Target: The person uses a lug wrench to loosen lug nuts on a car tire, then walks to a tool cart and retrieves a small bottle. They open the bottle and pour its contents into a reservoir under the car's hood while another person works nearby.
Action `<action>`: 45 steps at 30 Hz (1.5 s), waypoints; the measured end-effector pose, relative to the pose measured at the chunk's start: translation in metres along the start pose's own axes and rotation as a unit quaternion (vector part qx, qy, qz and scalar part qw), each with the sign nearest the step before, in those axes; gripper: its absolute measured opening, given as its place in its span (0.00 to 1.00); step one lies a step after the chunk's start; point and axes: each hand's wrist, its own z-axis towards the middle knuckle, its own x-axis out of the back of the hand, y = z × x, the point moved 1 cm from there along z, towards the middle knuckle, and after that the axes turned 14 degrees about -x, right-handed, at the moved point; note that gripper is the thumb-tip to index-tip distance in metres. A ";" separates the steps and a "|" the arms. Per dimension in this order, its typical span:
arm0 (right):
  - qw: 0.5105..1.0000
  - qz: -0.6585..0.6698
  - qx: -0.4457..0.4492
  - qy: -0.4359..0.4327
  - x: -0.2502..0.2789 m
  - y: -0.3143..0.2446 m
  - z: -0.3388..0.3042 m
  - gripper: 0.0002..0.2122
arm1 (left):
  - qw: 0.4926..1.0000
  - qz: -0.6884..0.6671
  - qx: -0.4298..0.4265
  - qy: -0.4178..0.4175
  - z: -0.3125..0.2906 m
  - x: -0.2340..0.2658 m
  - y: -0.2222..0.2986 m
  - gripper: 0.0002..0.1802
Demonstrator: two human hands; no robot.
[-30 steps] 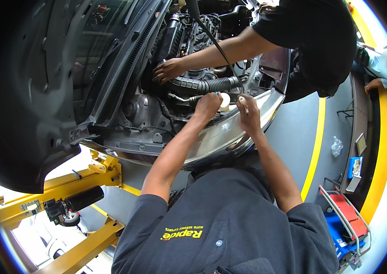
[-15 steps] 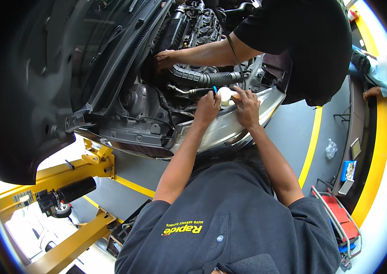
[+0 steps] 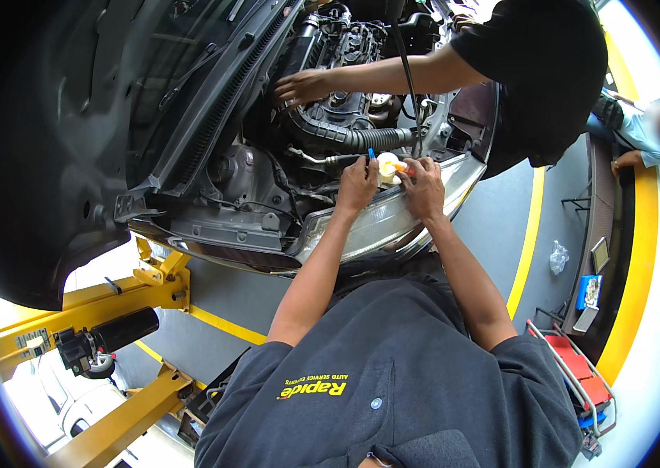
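Apparently the work in hand centres on a small white pot (image 3: 387, 161) that sits just beyond the headlight (image 3: 373, 222). The left hand (image 3: 356, 186) has its fingers closed around a slim blue-tipped piece (image 3: 371, 154) beside the pot; the right hand (image 3: 425, 187) seems to grip an orange-tipped piece (image 3: 403, 168) at the pot's mouth, though its fingers partly hide it. To do this well, I would steady the pot with the left, guide the orange end slowly, and let nothing drip onto the headlight. Farther beyond the headlight, a ribbed hose (image 3: 345, 139) crosses the engine bay (image 3: 357, 51), and a co-worker's hand (image 3: 302, 86) is near the hose's left end. Right of the headlight, grey floor (image 3: 493, 210) carries a yellow line (image 3: 529, 242); well left of it is a yellow beam (image 3: 88, 316). Farthest to the headlight's right are a red-topped trolley (image 3: 567, 355) and a brown counter (image 3: 603, 183), with another person (image 3: 649, 136) beside it.
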 end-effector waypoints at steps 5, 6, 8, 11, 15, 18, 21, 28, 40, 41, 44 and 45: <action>0.999 0.007 0.026 0.018 0.001 0.000 -0.001 0.20 | 0.998 -0.046 0.048 0.005 0.002 0.001 -0.003 0.24; 0.999 0.014 0.033 0.019 0.001 0.000 -0.001 0.20 | 0.998 -0.045 0.034 0.017 0.002 0.002 -0.004 0.24; 0.998 0.033 0.040 0.022 0.002 0.001 -0.002 0.18 | 0.998 -0.040 0.016 0.042 0.002 0.002 -0.006 0.24; 0.997 0.064 0.039 0.027 0.004 0.001 -0.005 0.16 | 0.998 -0.047 0.038 0.026 0.002 0.001 -0.009 0.25; 0.995 0.078 0.051 0.036 0.005 -0.001 -0.007 0.14 | 0.999 -0.037 0.026 0.026 0.002 0.002 -0.011 0.26; 0.994 0.085 0.058 0.039 0.006 -0.001 -0.007 0.14 | 0.998 -0.035 0.041 0.026 0.002 0.002 -0.012 0.27; 0.993 0.095 0.063 0.034 0.007 0.000 -0.007 0.15 | 0.998 -0.041 0.036 0.037 0.002 0.003 -0.012 0.27; 0.990 0.114 0.072 0.034 0.009 -0.002 -0.010 0.16 | 0.998 -0.037 0.052 0.028 0.002 0.003 -0.011 0.26; 0.982 0.166 0.068 0.055 0.008 -0.002 -0.009 0.17 | 0.995 -0.016 0.071 0.061 0.004 0.003 -0.012 0.22; 0.983 0.168 0.059 0.053 0.008 -0.003 -0.010 0.17 | 0.996 -0.017 0.074 0.055 0.003 0.003 -0.010 0.20; 0.983 0.163 0.063 0.048 0.008 -0.005 -0.008 0.19 | 0.995 -0.033 0.053 0.075 0.003 0.004 -0.005 0.19; 0.983 0.163 0.076 0.045 0.009 -0.006 -0.008 0.19 | 0.996 -0.024 0.059 0.067 0.002 0.004 -0.004 0.18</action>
